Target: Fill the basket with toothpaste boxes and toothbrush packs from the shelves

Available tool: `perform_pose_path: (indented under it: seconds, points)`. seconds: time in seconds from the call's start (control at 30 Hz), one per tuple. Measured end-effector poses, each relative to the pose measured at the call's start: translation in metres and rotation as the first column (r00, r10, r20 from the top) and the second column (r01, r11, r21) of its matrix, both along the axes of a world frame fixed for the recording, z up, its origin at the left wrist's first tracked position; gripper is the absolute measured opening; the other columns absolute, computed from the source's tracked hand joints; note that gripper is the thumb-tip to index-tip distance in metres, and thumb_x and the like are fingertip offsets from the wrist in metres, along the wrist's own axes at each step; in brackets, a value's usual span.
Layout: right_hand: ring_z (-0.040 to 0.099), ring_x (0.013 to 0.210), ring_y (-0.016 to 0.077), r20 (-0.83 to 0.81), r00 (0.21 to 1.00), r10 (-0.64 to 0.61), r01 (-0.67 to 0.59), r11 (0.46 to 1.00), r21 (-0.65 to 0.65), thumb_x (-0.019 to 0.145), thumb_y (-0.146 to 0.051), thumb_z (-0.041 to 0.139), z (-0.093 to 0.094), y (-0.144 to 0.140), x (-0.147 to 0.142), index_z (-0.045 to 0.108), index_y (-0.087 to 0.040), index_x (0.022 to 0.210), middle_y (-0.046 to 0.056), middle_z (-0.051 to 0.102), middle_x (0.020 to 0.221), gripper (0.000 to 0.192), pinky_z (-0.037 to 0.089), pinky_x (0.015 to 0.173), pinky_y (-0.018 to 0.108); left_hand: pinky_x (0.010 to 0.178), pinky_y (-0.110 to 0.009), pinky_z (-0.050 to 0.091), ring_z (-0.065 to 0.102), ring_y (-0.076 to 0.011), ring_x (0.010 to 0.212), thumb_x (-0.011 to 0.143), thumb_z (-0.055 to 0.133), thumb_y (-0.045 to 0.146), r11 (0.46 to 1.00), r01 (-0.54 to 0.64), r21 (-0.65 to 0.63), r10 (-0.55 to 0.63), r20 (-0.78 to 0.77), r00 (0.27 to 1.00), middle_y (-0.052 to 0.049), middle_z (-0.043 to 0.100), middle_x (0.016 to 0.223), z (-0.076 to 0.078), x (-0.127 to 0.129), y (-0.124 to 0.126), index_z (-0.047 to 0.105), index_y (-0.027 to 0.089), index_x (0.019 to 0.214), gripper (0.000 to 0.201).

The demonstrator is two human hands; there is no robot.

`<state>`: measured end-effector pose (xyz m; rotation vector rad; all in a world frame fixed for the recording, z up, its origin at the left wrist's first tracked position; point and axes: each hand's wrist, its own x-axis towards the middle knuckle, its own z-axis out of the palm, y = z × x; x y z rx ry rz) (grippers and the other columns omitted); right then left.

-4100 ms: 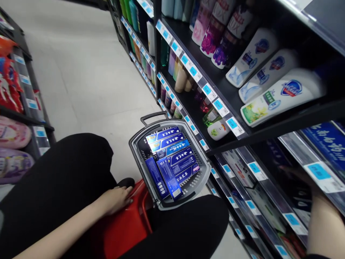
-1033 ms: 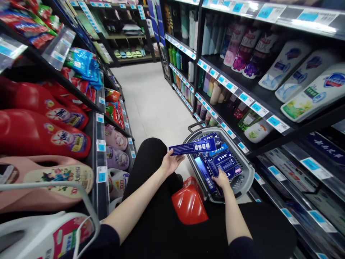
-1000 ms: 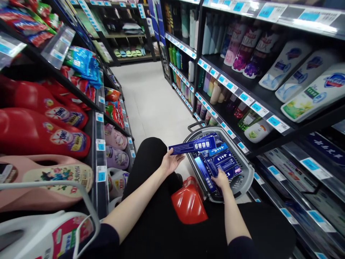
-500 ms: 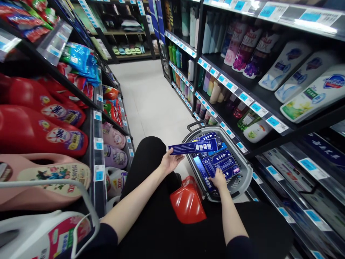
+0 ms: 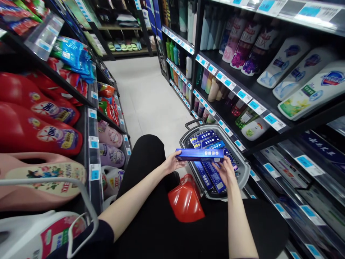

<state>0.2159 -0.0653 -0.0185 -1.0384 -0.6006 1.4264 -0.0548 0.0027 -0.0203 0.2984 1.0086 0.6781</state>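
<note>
A long blue toothpaste box [image 5: 199, 155] is held level over the near side of a grey shopping basket [image 5: 244, 176]. My left hand [image 5: 172, 163] pinches its left end, thumb on top and fingers beneath. At the right end, my right hand [image 5: 226, 172] has its fingers closed on the box's lower corner. Below, in the basket, lie several more blue toothpaste boxes [image 5: 206, 144], some side by side and others slanted. The held box and my right hand hide part of them.
A glossy red plastic piece [image 5: 186, 201] sits between my legs, beside the basket. To the right are shelves with body wash bottles [image 5: 309, 90] and price tags. Detergent bottles [image 5: 51, 133] fill the left shelves. Pale aisle floor [image 5: 140, 90] runs ahead between them.
My right hand has come up from the boxes in the basket to the right end of the held box. The held box has shifted slightly right and down.
</note>
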Motion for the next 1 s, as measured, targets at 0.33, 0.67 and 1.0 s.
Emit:
perform_pose_path:
  seconds: [0.33, 0.67, 1.0]
  points:
    - [0.062, 0.090, 0.0189, 0.275, 0.951, -0.140, 0.142, 0.990, 0.013, 0.060, -0.042, 0.078, -0.006, 0.005, 0.009, 0.052, -0.025, 0.097, 0.002, 0.060, 0.101, 0.048, 0.051, 0.085, 0.039, 0.059, -0.030, 0.054, 0.052, -0.0129, 0.041, 0.083, 0.049, 0.047, 0.959, 0.262, -0.106, -0.268, -0.041, 0.963, -0.009, 0.066, 0.059, -0.001, -0.003, -0.002, 0.064, 0.014, 0.076, 0.038]
    - [0.062, 0.096, 0.0227, 0.291, 0.949, -0.122, 0.125, 0.992, 0.008, 0.055, -0.032, 0.082, 0.002, -0.002, 0.002, 0.059, -0.022, 0.105, 0.004, 0.064, 0.105, 0.055, 0.049, 0.091, 0.041, 0.072, -0.038, 0.054, 0.067, -0.0247, 0.075, 0.080, 0.052, 0.047, 0.970, 0.236, 0.054, -0.234, -0.047, 0.971, -0.013, 0.069, 0.087, -0.010, 0.000, -0.001, 0.065, 0.013, 0.089, 0.037]
    - [0.061, 0.094, 0.0248, 0.290, 0.862, -0.416, 0.498, 0.803, -0.327, 0.062, -0.045, 0.072, -0.046, -0.006, 0.076, 0.054, -0.020, 0.081, 0.003, 0.062, 0.087, 0.035, 0.056, 0.076, 0.051, 0.065, -0.030, 0.045, 0.060, -0.0186, 0.057, 0.064, 0.073, 0.035, 0.895, 0.397, 0.202, -0.235, -0.544, 0.806, -0.001, 0.066, 0.064, -0.050, -0.001, -0.003, 0.063, 0.021, 0.079, 0.023]
